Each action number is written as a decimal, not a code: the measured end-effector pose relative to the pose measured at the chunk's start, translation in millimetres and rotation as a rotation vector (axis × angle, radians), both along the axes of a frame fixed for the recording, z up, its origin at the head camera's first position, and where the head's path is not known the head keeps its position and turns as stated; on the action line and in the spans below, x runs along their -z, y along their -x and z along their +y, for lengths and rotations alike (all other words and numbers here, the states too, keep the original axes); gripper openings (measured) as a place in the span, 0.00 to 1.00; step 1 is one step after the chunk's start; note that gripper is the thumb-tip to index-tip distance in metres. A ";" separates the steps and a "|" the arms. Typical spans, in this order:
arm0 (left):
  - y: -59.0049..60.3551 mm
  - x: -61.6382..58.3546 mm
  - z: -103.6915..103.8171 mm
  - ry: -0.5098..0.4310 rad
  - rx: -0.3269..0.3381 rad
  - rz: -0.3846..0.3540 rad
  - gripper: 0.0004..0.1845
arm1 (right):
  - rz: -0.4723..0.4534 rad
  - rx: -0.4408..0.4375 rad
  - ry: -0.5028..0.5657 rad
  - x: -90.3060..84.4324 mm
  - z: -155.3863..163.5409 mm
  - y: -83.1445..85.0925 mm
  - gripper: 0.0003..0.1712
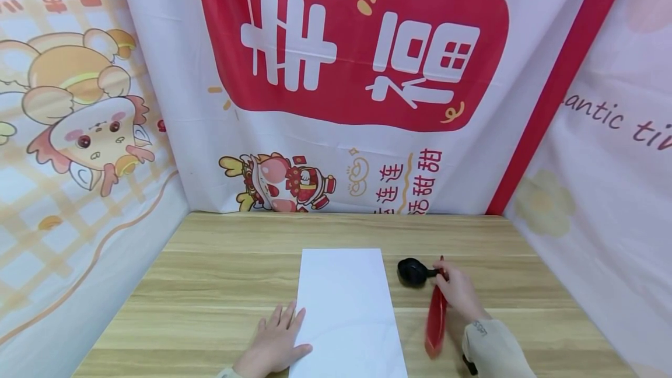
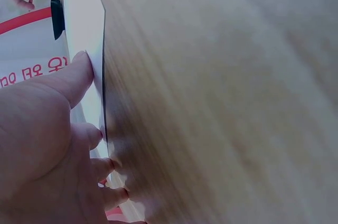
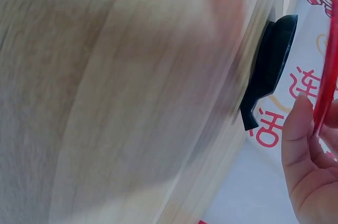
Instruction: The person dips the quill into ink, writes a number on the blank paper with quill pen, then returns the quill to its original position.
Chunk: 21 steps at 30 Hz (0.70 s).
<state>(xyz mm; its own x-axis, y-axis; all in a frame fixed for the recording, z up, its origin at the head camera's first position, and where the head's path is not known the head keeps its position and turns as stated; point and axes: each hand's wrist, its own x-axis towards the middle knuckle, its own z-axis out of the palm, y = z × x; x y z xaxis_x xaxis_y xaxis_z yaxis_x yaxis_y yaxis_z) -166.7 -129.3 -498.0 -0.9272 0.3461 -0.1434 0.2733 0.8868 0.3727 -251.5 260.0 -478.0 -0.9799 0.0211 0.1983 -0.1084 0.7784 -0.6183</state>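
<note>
My left hand rests with spread fingers on the left edge of a white rectangular sheet, thumb on its surface. In the left wrist view the thumb lies along the sheet's edge and the fingertips reach the wood. My right hand pinches the thin end of a long, shiny red utensil, its broad end pointing toward me; its exact kind I cannot tell. Just left of those fingers a black spoon with a round, deep bowl lies on the table, its handle toward the hand.
The wood-grain table is walled in by printed cloths, a red-and-white one at the back and others at both sides. A small black object shows partly from under the right sleeve.
</note>
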 end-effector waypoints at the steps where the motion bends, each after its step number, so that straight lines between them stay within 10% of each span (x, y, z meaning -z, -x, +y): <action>1: -0.1 -0.1 0.2 -0.002 -0.001 -0.001 0.40 | 0.002 0.003 0.008 -0.1 -0.1 0.0 0.16; 21: -1.7 -3.7 0.8 -0.014 0.005 0.000 0.39 | -0.101 0.019 0.238 1.6 0.2 -1.9 0.11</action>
<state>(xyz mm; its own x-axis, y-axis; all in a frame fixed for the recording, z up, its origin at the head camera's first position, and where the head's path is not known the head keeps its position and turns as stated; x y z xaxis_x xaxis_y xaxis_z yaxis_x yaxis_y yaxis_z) -164.9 -128.5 -494.3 -0.9255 0.3527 -0.1382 0.2780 0.8801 0.3848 -249.6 260.2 -479.6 -0.9935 0.0743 0.0865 -0.0231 0.6114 -0.7910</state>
